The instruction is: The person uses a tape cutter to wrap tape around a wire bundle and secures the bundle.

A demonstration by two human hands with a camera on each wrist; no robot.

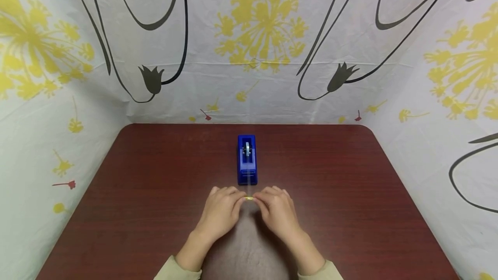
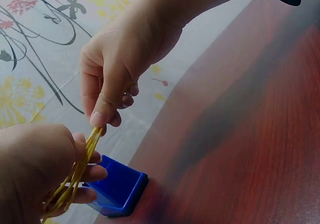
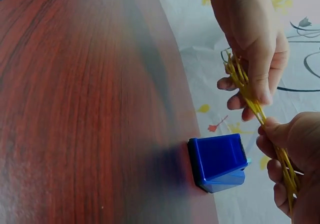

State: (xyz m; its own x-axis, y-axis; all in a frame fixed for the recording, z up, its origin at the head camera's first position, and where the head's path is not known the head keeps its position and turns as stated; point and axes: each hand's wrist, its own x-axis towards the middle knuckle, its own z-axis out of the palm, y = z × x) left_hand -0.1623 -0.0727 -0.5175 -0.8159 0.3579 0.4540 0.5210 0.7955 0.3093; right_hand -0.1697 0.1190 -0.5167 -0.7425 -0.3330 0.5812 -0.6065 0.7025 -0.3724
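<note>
In the head view, both hands meet just in front of a blue tape dispenser [image 1: 242, 170]. Between the fingertips of the left hand [image 1: 220, 214] and the right hand [image 1: 278, 212] a short piece of a yellow bundle [image 1: 249, 198] shows. The wrist views reveal it as thin yellow strands [image 3: 258, 112] with looped ends, like a bunch of rubber bands. Each hand pinches the bunch between thumb and fingers, close side by side near its middle. One end lies along the left fingers, while the other runs into the right palm.
A roll of tape [image 1: 247, 149] sits inside the dispenser, which stands upright on the dark red wooden table [image 1: 163, 163]. Behind and beside the table hangs a white cloth [image 1: 272, 94] with yellow and grey flower prints.
</note>
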